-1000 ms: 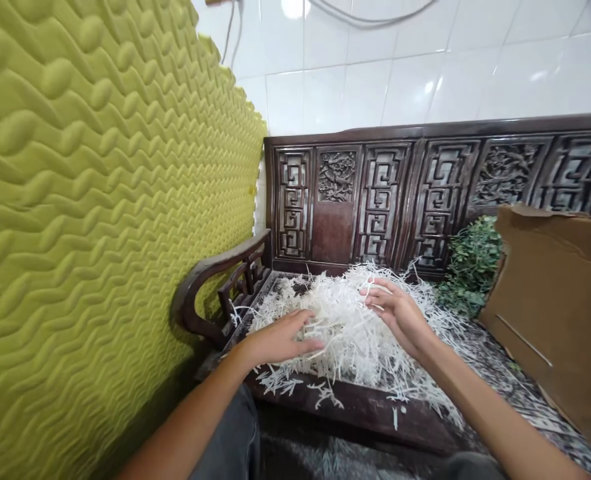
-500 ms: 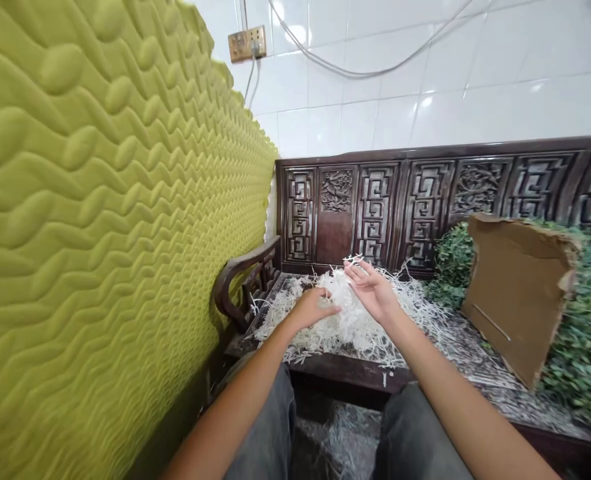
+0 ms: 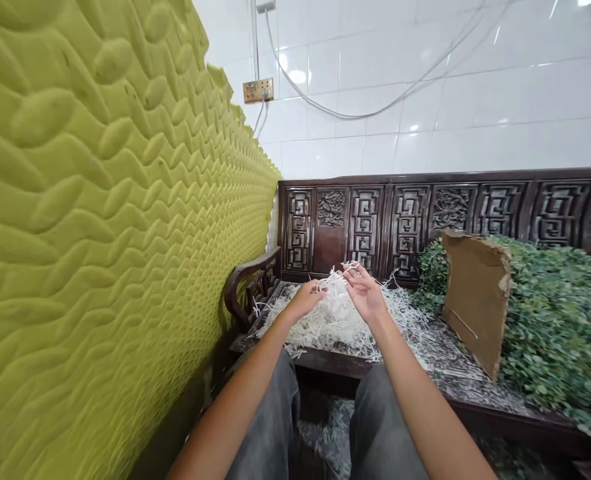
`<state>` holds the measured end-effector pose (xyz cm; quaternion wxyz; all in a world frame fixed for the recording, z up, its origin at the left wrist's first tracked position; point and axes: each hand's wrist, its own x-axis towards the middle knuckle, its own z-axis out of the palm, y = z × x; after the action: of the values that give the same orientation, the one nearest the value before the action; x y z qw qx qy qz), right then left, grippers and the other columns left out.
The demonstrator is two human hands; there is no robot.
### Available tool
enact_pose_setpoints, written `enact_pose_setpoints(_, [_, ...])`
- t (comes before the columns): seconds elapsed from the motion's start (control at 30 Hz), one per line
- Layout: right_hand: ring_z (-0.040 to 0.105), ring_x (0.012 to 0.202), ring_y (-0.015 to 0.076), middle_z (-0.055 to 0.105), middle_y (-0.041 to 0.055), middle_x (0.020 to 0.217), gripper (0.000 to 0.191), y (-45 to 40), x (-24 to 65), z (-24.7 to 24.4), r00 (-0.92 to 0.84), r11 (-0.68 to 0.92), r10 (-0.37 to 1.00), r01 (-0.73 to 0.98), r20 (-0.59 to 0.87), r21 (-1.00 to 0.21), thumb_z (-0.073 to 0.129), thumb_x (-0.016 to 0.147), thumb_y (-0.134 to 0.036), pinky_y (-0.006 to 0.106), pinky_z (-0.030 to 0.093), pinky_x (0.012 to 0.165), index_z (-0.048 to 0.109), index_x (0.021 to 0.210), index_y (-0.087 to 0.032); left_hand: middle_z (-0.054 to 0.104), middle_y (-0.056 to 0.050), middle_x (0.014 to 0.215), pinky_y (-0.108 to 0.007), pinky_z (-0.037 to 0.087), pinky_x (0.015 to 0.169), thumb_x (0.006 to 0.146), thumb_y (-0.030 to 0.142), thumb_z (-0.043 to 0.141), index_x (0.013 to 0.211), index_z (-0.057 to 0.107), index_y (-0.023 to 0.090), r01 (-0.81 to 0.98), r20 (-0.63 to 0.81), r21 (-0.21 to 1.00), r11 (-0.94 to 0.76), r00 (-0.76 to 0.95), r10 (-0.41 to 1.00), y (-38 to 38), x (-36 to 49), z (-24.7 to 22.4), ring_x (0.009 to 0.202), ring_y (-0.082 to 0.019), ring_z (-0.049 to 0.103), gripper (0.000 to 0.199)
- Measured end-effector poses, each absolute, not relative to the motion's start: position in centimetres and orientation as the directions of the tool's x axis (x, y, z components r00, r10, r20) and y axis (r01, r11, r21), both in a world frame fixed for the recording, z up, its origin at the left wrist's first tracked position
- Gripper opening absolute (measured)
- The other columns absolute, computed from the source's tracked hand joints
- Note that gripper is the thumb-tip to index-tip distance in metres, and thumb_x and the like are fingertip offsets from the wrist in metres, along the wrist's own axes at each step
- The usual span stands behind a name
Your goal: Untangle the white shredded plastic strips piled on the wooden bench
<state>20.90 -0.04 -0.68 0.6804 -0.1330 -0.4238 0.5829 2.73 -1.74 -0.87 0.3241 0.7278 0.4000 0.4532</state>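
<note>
A loose pile of thin white twig-like strands (image 3: 325, 327) covers the left part of the wooden bench seat. Just above it, my left hand (image 3: 306, 299) has its fingers curled, with a few white strands between thumb and fingertips. My right hand (image 3: 366, 297) is raised beside it, palm turned inward, with white strands caught at its bent fingertips. Between the two hands a tangled white clump (image 3: 334, 287) rises from the pile. Whether both hands grip this same clump is hard to make out.
A torn cardboard sheet (image 3: 475, 300) leans against heaped green artificial foliage (image 3: 555, 320) on the right. Left of me stands a tall yellow-green embossed foam panel (image 3: 125, 233), beside the bench's curved armrest (image 3: 235, 293). The carved backrest (image 3: 329, 247) runs along the tiled wall.
My left hand has closed from an open curve onto some strands and risen slightly. The right hand stays raised with strands at its fingertips. The camera view has tilted up and shifted.
</note>
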Motion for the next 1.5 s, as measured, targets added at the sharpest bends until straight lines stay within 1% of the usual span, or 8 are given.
enact_pose_setpoints(0.13, [0.065,0.092,0.0137,0.069,-0.0006,0.099,0.044,-1.3,20.3,-0.9,-0.035,0.295,0.899,-0.689,0.437,-0.662,0.072,0.059,-0.009,0.034,0.047,0.101,0.061,0.099,-0.025,0.063,-0.004,0.088,-0.031,0.040,0.091,0.082,0.035,0.050,0.078,0.064,0.015,0.372,0.403,0.798,-0.475,0.257,0.878,-2.9,1.0,0.0,0.093,-0.020,0.054,0.025])
enact_pose_setpoints(0.27, [0.066,0.091,0.0150,0.070,0.0003,0.099,0.046,-2.3,19.4,-0.7,-0.105,0.273,0.885,-0.672,0.453,-0.688,0.076,0.059,-0.011,0.033,0.048,0.097,0.063,0.101,-0.025,0.059,-0.002,0.087,-0.034,0.037,0.095,0.069,0.045,0.068,0.074,0.063,0.016,0.423,0.437,0.757,-0.499,0.240,0.867,-3.9,-0.5,0.5,0.095,-0.022,0.050,0.030])
enact_pose_setpoints(0.53, [0.066,0.090,0.0193,0.070,0.0083,0.107,0.046,-3.7,17.0,-0.1,-0.241,0.245,0.867,-0.558,0.437,-0.793,0.078,0.055,-0.015,0.028,0.051,0.080,0.067,0.100,-0.020,0.059,-0.001,0.068,-0.026,0.045,0.062,0.069,0.055,0.068,0.080,0.057,0.014,0.205,0.416,0.841,-0.501,0.348,0.840,-4.1,0.3,-0.2,0.062,-0.014,0.056,0.044])
enact_pose_setpoints(0.77, [0.063,0.090,0.0208,0.067,0.0069,0.107,0.043,-2.4,15.8,-0.9,-0.012,0.342,0.929,-0.348,0.369,-0.873,0.076,0.062,-0.038,0.030,0.048,0.073,0.064,0.100,-0.021,0.051,0.004,0.056,-0.021,0.039,0.051,0.075,0.051,0.062,0.071,0.049,0.017,0.019,0.509,0.857,-0.514,0.121,0.852,-2.4,1.5,-2.4,0.048,-0.009,0.048,0.037])
enact_pose_setpoints(1.0, [0.054,0.070,0.0160,0.061,0.0029,0.090,0.071,-0.6,14.6,-2.4,0.119,0.438,0.892,0.021,0.437,-0.899,0.083,0.053,-0.046,0.027,0.043,0.065,0.055,0.113,-0.020,0.049,0.005,0.058,-0.021,0.040,0.049,0.073,0.045,0.061,0.071,0.047,0.018,-0.044,0.500,0.864,-0.502,-0.054,0.864,-0.9,1.7,-4.4,0.050,-0.009,0.048,0.030])
enact_pose_setpoints(1.23, [0.045,0.058,0.0151,0.055,-0.0001,0.058,0.031,-0.1,16.0,-2.5,-0.122,0.547,0.837,0.174,0.533,-0.819,0.076,0.064,-0.047,0.026,0.033,0.057,0.066,0.064,-0.018,0.047,0.002,0.051,-0.021,0.031,0.043,0.076,0.065,0.052,0.067,0.058,0.015,0.005,0.390,0.920,-0.391,-0.104,0.915,-0.3,1.9,-5.2,0.044,-0.008,0.042,0.051])
enact_pose_setpoints(1.37, [0.045,0.054,0.0146,0.054,-0.0005,0.055,0.033,0.6,17.7,-2.8,-0.147,0.535,0.844,0.159,0.516,-0.830,0.072,0.067,-0.050,0.027,0.033,0.054,0.067,0.065,-0.018,0.039,0.004,0.044,-0.021,0.026,0.043,0.072,0.067,0.057,0.063,0.061,0.013,0.033,0.377,0.926,-0.376,-0.071,0.923,-1.1,1.6,-4.3,0.041,-0.006,0.035,0.055])
enact_pose_setpoints(1.5, [0.044,0.050,0.0134,0.052,-0.0014,0.056,0.041,1.6,20.6,-3.3,0.029,0.450,0.890,0.114,0.455,-0.886,0.070,0.065,-0.056,0.027,0.034,0.051,0.065,0.074,-0.017,0.029,0.006,0.044,-0.021,0.024,0.044,0.080,0.063,0.051,0.065,0.066,0.012,0.071,0.408,0.912,-0.403,-0.086,0.909,-2.3,1.0,-2.7,0.042,-0.006,0.028,0.055])
